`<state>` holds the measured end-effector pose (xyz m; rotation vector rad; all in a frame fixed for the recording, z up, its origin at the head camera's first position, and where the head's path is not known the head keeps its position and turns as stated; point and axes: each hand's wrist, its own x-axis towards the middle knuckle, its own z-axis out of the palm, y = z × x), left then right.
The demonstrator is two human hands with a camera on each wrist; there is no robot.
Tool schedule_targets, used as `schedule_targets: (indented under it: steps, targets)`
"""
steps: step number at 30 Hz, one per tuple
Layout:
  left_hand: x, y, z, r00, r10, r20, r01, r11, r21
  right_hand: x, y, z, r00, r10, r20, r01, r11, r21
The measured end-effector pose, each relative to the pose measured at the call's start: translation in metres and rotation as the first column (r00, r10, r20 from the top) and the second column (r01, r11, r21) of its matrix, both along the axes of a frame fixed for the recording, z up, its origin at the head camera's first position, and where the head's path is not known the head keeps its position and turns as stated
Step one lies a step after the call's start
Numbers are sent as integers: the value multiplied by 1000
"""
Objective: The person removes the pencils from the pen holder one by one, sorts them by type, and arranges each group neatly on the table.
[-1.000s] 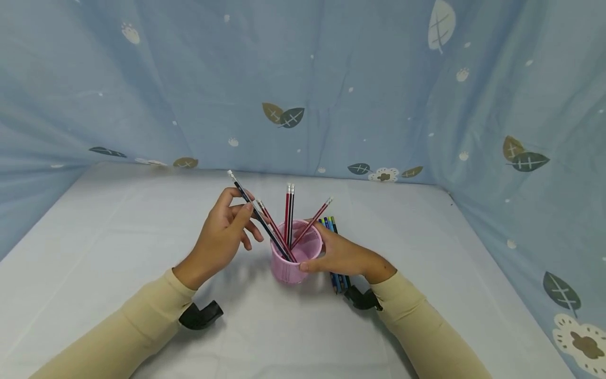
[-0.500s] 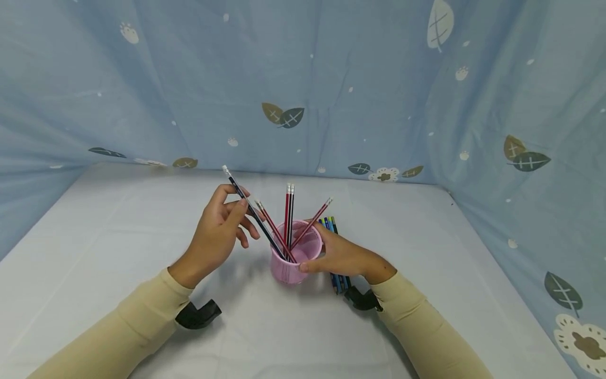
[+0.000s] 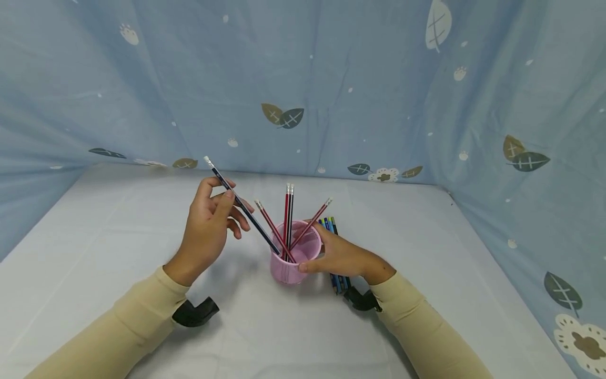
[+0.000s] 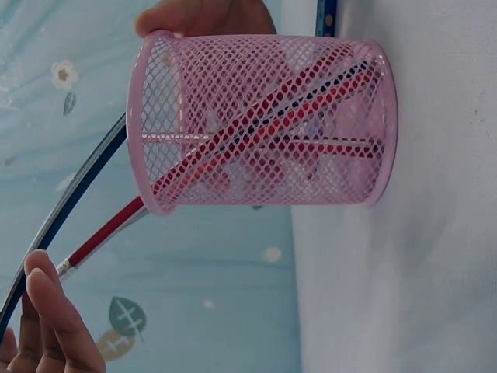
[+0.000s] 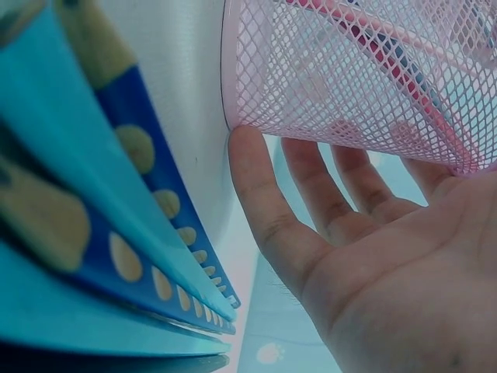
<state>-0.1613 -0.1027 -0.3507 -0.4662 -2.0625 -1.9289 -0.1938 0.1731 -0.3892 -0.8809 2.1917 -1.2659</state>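
My left hand (image 3: 204, 223) pinches a dark pencil (image 3: 254, 221) with a white eraser between thumb and fingers, tilted up to the left. Its lower end overlaps the left rim of a pink mesh pencil cup (image 3: 286, 275). My right hand (image 3: 344, 255) grips this upright cup from the right, thumb at the near rim, its other fingers partly hidden behind. Red pencils (image 3: 273, 225) and a dark striped one lean inside, eraser ends up. In the left wrist view, the held pencil (image 4: 78, 183) runs to the rim of the cup (image 4: 272, 167), outside the mesh wall.
Several blue, light blue and dark pencils (image 3: 340, 283) lie side by side right of the cup, partly under my right hand. A white cloth covers the table (image 3: 265, 337). A blue patterned curtain (image 3: 303, 63) hangs at the back and sides.
My left hand has moved up and left, drawing the dark pencil out so that its lower end has risen from inside the cup to the rim. Right hand and cup stay put.
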Motion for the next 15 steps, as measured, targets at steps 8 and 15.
schedule_targets:
  steps: [8,15]
  targets:
    - [0,-4,3,999,4,33,-6,998,70,0,-2,2,1000,2,-11,-2,1000,7]
    - [-3,-4,0,996,-22,87,17,998,59,2,-1,-1,1000,-10,23,10,1000,0]
